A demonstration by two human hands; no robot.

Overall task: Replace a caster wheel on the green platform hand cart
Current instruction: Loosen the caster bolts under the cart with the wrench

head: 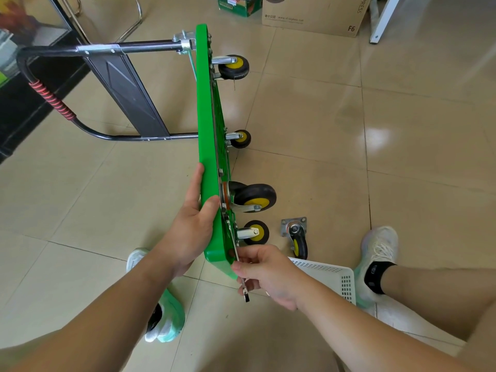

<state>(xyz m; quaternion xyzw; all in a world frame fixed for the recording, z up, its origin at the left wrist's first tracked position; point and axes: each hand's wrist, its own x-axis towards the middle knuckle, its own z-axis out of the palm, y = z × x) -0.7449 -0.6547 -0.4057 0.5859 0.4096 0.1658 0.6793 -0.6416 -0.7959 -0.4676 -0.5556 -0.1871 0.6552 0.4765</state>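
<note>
Looks like an indoor room, maybe a small shop's back area or an office, can't say for sure. The floor (308,116) is glossy beige tile with thin dark grout lines, and it's catching window glare at right. A cardboard shipping box (316,14) with courier print sits at the top of the frame, with a green carton (241,8) just beside it. Bent chrome chair legs (134,20) show at upper left, above a black cabinet (16,116) along the left edge. There's a white metal leg (382,20) at upper right and a white plastic basket (332,275) on the floor at lower right.
</note>
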